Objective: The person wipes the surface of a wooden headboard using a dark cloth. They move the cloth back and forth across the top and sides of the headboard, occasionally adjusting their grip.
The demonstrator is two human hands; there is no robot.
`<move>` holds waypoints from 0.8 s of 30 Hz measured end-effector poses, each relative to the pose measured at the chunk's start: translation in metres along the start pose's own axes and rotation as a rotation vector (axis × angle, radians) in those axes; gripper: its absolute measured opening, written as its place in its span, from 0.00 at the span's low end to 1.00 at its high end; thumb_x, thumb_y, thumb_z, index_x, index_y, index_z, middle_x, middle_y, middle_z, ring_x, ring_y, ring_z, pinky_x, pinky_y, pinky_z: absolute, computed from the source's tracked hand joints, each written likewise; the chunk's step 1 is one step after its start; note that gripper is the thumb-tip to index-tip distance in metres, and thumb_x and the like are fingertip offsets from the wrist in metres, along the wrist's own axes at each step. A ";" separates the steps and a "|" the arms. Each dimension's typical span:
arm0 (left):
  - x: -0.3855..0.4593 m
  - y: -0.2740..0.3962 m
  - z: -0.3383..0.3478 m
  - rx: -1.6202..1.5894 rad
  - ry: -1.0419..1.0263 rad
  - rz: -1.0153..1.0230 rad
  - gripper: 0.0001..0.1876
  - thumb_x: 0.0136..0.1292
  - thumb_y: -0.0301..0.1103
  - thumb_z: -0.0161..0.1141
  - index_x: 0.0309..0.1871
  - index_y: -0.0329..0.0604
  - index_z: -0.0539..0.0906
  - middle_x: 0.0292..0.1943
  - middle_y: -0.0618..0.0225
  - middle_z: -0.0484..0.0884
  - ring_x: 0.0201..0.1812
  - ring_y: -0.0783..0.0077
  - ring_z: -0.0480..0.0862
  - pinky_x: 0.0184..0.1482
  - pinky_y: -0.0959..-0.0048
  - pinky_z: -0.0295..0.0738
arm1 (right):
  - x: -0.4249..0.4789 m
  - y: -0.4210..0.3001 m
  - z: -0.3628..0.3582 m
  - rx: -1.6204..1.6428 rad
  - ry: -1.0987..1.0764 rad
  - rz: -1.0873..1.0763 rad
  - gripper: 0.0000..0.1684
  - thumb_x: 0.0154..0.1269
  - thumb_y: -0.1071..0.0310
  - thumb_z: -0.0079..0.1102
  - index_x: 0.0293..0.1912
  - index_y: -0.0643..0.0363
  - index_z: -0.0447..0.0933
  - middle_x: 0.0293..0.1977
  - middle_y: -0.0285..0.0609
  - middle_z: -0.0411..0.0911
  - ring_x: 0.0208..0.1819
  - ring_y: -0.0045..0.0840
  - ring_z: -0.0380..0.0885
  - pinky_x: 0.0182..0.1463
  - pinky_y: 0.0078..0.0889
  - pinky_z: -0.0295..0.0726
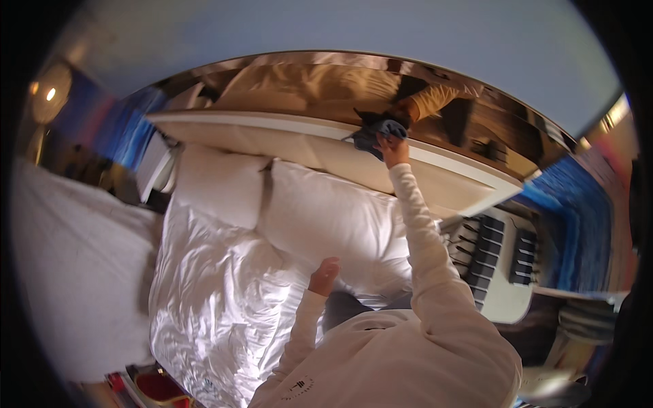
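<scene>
With my right arm stretched forward, my right hand (394, 150) grips a dark blue-grey cloth (370, 138). The cloth lies against the top ledge of the padded beige headboard (306, 148), at the foot of a bronze-tinted mirror (326, 94). The mirror reflects the hand, the cloth and a sleeve. My left hand (325, 276) hangs over the bed, holding nothing, its fingers loosely bent. Beneath and beyond it lie a white pillow (326, 214), a second white pillow (219, 183) and a rumpled shiny white duvet (214, 296).
Right of the bed, a white bedside surface (502, 301) bears dark box-like items (490, 250), several in a row. A lit round lamp (51, 94) stands far left. Blue patterned walls (571, 224) flank the bed. At lower left is a red-and-gold item (160, 387).
</scene>
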State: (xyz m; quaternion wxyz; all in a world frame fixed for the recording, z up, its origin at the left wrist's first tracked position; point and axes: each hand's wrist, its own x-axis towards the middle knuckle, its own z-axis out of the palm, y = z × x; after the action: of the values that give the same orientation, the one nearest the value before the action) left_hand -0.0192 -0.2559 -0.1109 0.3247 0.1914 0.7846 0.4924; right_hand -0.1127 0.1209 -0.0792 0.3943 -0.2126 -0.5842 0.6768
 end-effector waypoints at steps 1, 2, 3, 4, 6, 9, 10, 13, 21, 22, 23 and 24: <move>-0.004 0.001 -0.015 -0.013 0.037 -0.033 0.15 0.62 0.37 0.48 0.50 0.45 0.71 0.36 0.67 0.80 0.35 0.78 0.77 0.38 0.79 0.71 | 0.010 0.014 0.040 -0.004 0.013 -0.011 0.12 0.56 0.68 0.59 0.36 0.67 0.71 0.28 0.39 0.73 0.26 0.20 0.74 0.32 0.27 0.82; -0.006 0.000 -0.029 -0.011 0.052 -0.028 0.15 0.62 0.38 0.48 0.51 0.45 0.71 0.36 0.67 0.80 0.35 0.78 0.77 0.38 0.78 0.71 | 0.029 0.042 0.069 -0.047 0.034 -0.018 0.13 0.55 0.65 0.61 0.35 0.65 0.73 0.27 0.40 0.74 0.25 0.21 0.74 0.31 0.26 0.81; -0.011 -0.005 -0.040 -0.011 0.065 -0.025 0.15 0.62 0.39 0.48 0.51 0.45 0.71 0.37 0.67 0.80 0.35 0.79 0.77 0.37 0.78 0.70 | 0.043 0.064 0.096 -0.092 0.057 -0.021 0.14 0.54 0.63 0.62 0.34 0.64 0.74 0.26 0.40 0.76 0.25 0.21 0.75 0.30 0.25 0.79; -0.019 -0.014 -0.050 -0.016 0.090 -0.028 0.16 0.62 0.39 0.48 0.51 0.45 0.71 0.37 0.67 0.80 0.35 0.79 0.76 0.37 0.78 0.70 | 0.045 0.062 0.131 -0.366 0.025 -0.010 0.15 0.52 0.59 0.62 0.32 0.62 0.75 0.24 0.41 0.76 0.24 0.25 0.76 0.31 0.27 0.78; -0.029 -0.032 -0.063 -0.069 0.116 -0.084 0.16 0.62 0.41 0.48 0.51 0.47 0.71 0.38 0.67 0.80 0.35 0.78 0.76 0.37 0.78 0.70 | 0.041 0.049 0.183 -0.614 0.047 -0.028 0.18 0.50 0.53 0.61 0.29 0.59 0.76 0.21 0.43 0.76 0.25 0.33 0.76 0.32 0.32 0.76; -0.021 -0.050 -0.067 -0.120 0.071 -0.150 0.18 0.61 0.45 0.48 0.52 0.50 0.70 0.38 0.69 0.79 0.35 0.79 0.76 0.37 0.78 0.69 | 0.037 0.042 0.191 -0.537 0.149 -0.136 0.19 0.51 0.50 0.58 0.26 0.59 0.76 0.21 0.45 0.77 0.28 0.40 0.77 0.34 0.36 0.75; -0.018 -0.052 -0.064 -0.140 0.038 -0.169 0.18 0.61 0.45 0.48 0.52 0.50 0.70 0.38 0.69 0.79 0.35 0.79 0.76 0.37 0.78 0.68 | 0.033 0.040 0.179 -0.582 0.157 -0.182 0.19 0.52 0.51 0.58 0.26 0.59 0.77 0.22 0.45 0.77 0.28 0.39 0.78 0.34 0.35 0.76; 0.001 -0.056 -0.046 -0.147 -0.061 -0.092 0.17 0.60 0.44 0.49 0.52 0.52 0.71 0.37 0.71 0.79 0.34 0.81 0.75 0.36 0.80 0.67 | 0.027 0.039 0.103 -0.508 0.195 -0.130 0.17 0.54 0.56 0.57 0.25 0.62 0.76 0.21 0.45 0.78 0.23 0.29 0.79 0.30 0.32 0.76; 0.052 -0.029 0.004 -0.132 -0.266 -0.032 0.16 0.59 0.40 0.50 0.51 0.50 0.71 0.35 0.72 0.80 0.32 0.82 0.75 0.32 0.82 0.67 | -0.066 -0.058 -0.323 -0.436 0.545 -0.164 0.12 0.58 0.63 0.54 0.32 0.64 0.74 0.23 0.39 0.72 0.21 0.24 0.74 0.27 0.31 0.78; 0.053 -0.026 0.010 -0.153 -0.294 -0.027 0.16 0.59 0.39 0.50 0.50 0.50 0.71 0.35 0.72 0.80 0.31 0.82 0.75 0.31 0.82 0.67 | -0.077 -0.085 -0.356 -0.255 0.555 -0.121 0.11 0.58 0.65 0.55 0.35 0.65 0.73 0.24 0.39 0.69 0.23 0.27 0.74 0.32 0.35 0.83; 0.056 -0.028 0.016 -0.131 -0.325 -0.039 0.15 0.59 0.39 0.50 0.50 0.50 0.71 0.35 0.71 0.80 0.31 0.83 0.75 0.30 0.82 0.67 | -0.090 -0.101 -0.396 -0.137 0.494 0.007 0.07 0.59 0.68 0.54 0.33 0.63 0.70 0.28 0.39 0.71 0.28 0.33 0.78 0.35 0.35 0.82; 0.057 -0.027 0.022 -0.135 -0.345 -0.054 0.15 0.59 0.38 0.50 0.50 0.50 0.71 0.34 0.71 0.80 0.31 0.82 0.75 0.31 0.82 0.67 | -0.091 -0.113 -0.399 -0.071 0.502 0.124 0.07 0.60 0.69 0.52 0.31 0.61 0.67 0.30 0.40 0.71 0.32 0.38 0.78 0.37 0.38 0.81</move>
State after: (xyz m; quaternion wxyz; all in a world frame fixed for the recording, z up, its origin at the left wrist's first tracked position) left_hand -0.0442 -0.2187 -0.1597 0.4794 0.2298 0.6873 0.4950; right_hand 0.2726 0.2985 -0.0769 0.4769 -0.4229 -0.4775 0.6047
